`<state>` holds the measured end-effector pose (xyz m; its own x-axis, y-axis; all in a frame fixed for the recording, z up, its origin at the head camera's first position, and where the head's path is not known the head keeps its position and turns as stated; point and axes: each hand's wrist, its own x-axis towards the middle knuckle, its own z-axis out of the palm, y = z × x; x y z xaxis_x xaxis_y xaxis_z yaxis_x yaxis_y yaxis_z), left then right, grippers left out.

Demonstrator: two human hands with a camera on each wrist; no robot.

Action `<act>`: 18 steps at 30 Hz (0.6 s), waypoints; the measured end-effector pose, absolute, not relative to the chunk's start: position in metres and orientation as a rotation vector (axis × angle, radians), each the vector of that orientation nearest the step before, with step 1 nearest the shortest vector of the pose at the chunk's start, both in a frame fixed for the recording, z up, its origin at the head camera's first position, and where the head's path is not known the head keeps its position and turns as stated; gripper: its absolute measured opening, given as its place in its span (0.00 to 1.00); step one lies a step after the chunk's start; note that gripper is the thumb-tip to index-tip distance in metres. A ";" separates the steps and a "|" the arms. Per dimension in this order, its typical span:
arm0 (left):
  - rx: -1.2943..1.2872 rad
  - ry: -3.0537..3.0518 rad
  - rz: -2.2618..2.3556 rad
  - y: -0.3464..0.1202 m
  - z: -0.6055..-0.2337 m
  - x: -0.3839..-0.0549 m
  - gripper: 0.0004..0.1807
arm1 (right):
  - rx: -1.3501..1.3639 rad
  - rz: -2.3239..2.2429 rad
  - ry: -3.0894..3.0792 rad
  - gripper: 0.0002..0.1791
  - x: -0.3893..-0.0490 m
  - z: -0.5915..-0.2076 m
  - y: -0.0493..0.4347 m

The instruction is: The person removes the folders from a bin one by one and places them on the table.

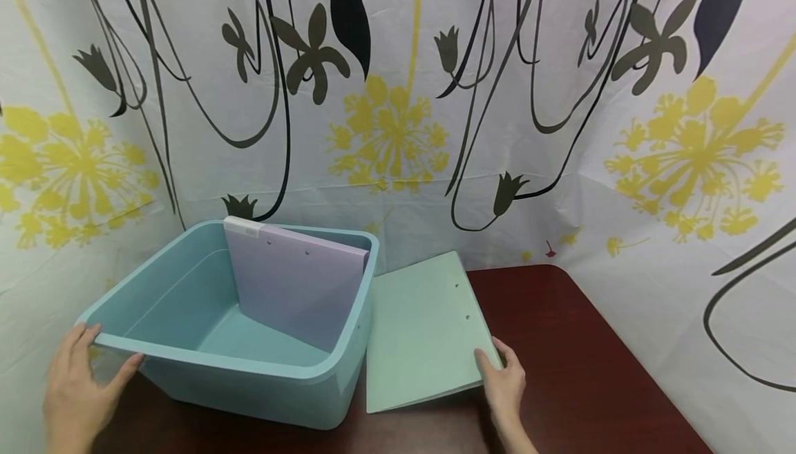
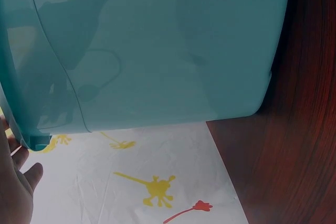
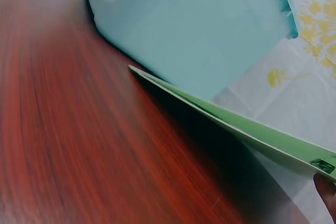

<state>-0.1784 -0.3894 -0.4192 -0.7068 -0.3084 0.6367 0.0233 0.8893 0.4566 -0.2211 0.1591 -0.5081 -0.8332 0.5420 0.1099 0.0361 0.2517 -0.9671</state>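
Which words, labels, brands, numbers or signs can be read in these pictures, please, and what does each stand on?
No legible text anywhere.
White label on the lavender folder: too small and blurred to tell whether it bears writing.
Dark mark on the pale green folder: too unclear to identify.
Light blue plastic bin: no lettering visible.
Floral curtain: printed plants, no words.

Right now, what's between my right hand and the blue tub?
The pale green folder, held by your right hand, beside the blue tub; the head view shows it.
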 end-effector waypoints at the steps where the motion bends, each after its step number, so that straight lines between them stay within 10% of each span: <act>1: 0.205 -2.296 -0.565 -0.390 -0.419 -0.178 0.46 | -0.522 1.607 -2.118 0.25 -0.222 -0.509 0.160; 18: 0.184 -2.283 -0.571 -0.389 -0.417 -0.177 0.46 | -0.400 1.522 -2.409 0.27 -0.222 -0.516 0.183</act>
<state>-0.1768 -0.3886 -0.4168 -0.7000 -0.2995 0.6484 0.0412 0.8894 0.4553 -0.2218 0.1827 -0.5155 -0.9274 0.3668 0.0740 0.0906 0.4120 -0.9067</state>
